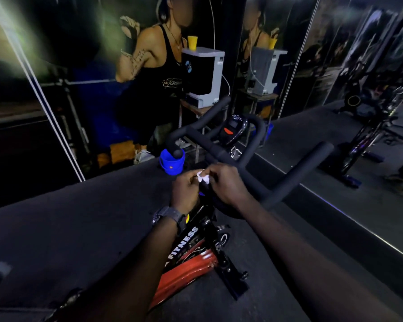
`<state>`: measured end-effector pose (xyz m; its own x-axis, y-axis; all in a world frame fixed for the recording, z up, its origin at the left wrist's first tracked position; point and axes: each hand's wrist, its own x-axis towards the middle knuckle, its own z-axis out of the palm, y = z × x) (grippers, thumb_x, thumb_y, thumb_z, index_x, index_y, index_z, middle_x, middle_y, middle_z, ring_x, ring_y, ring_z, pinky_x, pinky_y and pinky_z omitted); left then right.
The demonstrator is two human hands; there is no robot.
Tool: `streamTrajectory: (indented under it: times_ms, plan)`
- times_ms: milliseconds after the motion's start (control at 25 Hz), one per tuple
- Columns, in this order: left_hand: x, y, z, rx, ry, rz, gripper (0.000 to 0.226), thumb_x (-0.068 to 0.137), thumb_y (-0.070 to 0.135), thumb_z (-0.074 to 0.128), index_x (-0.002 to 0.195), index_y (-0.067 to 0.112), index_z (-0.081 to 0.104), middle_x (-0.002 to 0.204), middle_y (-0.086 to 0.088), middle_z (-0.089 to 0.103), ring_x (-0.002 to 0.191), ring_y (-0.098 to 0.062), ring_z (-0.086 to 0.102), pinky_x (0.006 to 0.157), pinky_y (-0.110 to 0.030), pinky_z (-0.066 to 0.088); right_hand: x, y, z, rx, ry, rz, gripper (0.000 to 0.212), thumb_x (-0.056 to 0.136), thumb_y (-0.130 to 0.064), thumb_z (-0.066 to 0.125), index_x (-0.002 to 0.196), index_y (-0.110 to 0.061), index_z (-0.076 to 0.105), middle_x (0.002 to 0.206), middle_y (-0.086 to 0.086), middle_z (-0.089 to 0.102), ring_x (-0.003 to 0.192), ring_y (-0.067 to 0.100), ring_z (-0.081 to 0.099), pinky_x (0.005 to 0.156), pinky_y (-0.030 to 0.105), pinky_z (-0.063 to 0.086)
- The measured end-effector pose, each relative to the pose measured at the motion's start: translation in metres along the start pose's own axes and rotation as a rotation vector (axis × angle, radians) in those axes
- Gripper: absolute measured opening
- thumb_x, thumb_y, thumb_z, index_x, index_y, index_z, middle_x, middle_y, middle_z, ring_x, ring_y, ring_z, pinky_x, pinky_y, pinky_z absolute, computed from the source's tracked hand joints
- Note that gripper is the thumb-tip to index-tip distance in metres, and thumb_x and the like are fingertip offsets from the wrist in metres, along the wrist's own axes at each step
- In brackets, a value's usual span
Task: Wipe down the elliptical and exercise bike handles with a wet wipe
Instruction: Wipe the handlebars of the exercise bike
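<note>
Both hands meet in front of my chest: my left hand [187,189] and right hand [227,184] each pinch the small white wet wipe [203,178] between fingertips, bunching it, I think, into a pad for wiping. It hangs just above the exercise bike's handlebar [230,156], not yet touching the foam. Beyond sit a blue bucket [171,164] and the console [233,129].

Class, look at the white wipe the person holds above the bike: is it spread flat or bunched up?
Bunched up. The wipe shows only as a small crumpled white wad pinched between the left hand and right hand.
</note>
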<state>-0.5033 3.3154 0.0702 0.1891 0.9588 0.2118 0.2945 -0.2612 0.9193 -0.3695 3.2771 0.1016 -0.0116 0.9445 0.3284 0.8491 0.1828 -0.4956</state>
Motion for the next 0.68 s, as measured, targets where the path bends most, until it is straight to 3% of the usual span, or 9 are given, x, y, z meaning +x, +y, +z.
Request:
streamTrajectory:
  times_ms: [120, 200, 280, 360, 480, 560, 680]
  plan:
    - [0.001, -0.002, 0.004, 0.027, 0.018, 0.002, 0.028, 0.094, -0.002, 0.054, 0.115, 0.004, 0.071, 0.113, -0.011, 0.071, 0.099, -0.012, 0.062, 0.073, 0.001, 0.038, -0.056, 0.024, -0.034, -0.029, -0.07, -0.147, 0.021, 0.084, -0.009, 0.065, 0.088, -0.027, 0.075, 0.09, -0.013, 0.071, 0.087, 0.005, 0.068, 0.077, 0.02, 0.05]
    - [-0.004, 0.003, 0.007, 0.079, 0.055, 0.025, 0.027, 0.095, 0.001, 0.055, 0.117, 0.006, 0.07, 0.114, -0.011, 0.072, 0.103, -0.018, 0.065, 0.077, -0.006, 0.04, -0.069, 0.023, -0.045, -0.073, -0.152, -0.212, 0.021, 0.083, -0.007, 0.07, 0.087, -0.027, 0.076, 0.086, -0.019, 0.067, 0.085, -0.001, 0.065, 0.077, 0.021, 0.052]
    - [-0.008, 0.007, 0.01, 0.156, 0.09, 0.051, 0.029, 0.094, 0.001, 0.055, 0.117, 0.006, 0.07, 0.115, -0.014, 0.071, 0.107, -0.026, 0.065, 0.084, -0.018, 0.042, -0.046, 0.008, -0.03, -0.119, -0.098, -0.228, 0.021, 0.081, -0.007, 0.068, 0.088, -0.026, 0.076, 0.087, -0.008, 0.07, 0.085, 0.011, 0.065, 0.076, 0.024, 0.049]
    - [-0.012, 0.007, 0.014, 0.232, 0.104, 0.086, 0.03, 0.093, 0.002, 0.055, 0.118, 0.009, 0.071, 0.115, -0.016, 0.071, 0.109, -0.03, 0.065, 0.09, -0.029, 0.045, -0.029, -0.007, -0.012, -0.146, -0.039, -0.119, 0.027, 0.078, -0.003, 0.064, 0.092, -0.023, 0.076, 0.092, 0.001, 0.07, 0.089, 0.024, 0.067, 0.075, 0.032, 0.052]
    - [-0.015, 0.009, 0.018, 0.353, 0.128, 0.174, 0.029, 0.089, 0.003, 0.058, 0.113, 0.012, 0.073, 0.116, -0.012, 0.072, 0.111, -0.031, 0.065, 0.095, -0.036, 0.048, -0.054, 0.017, -0.026, -0.23, -0.112, -0.16, 0.028, 0.082, -0.021, 0.069, 0.107, -0.032, 0.072, 0.097, -0.005, 0.067, 0.092, 0.022, 0.067, 0.074, 0.033, 0.054]
    - [-0.02, 0.011, 0.028, 0.43, 0.095, 0.259, 0.021, 0.087, 0.008, 0.063, 0.102, 0.015, 0.076, 0.116, -0.008, 0.071, 0.119, -0.027, 0.061, 0.105, -0.035, 0.041, -0.092, 0.037, -0.054, -0.351, -0.204, -0.168, 0.027, 0.086, -0.034, 0.064, 0.113, -0.034, 0.067, 0.1, -0.009, 0.064, 0.096, 0.017, 0.066, 0.074, 0.033, 0.054]
    - [-0.04, 0.021, 0.056, 0.617, -0.06, 0.394, 0.021, 0.09, 0.033, 0.057, 0.094, 0.023, 0.075, 0.101, 0.001, 0.074, 0.109, -0.017, 0.063, 0.115, -0.037, 0.026, -0.1, 0.068, -0.084, -0.485, -0.093, -0.073, 0.027, 0.092, -0.039, 0.049, 0.112, -0.036, 0.067, 0.103, -0.01, 0.061, 0.103, 0.016, 0.058, 0.07, 0.032, 0.054]
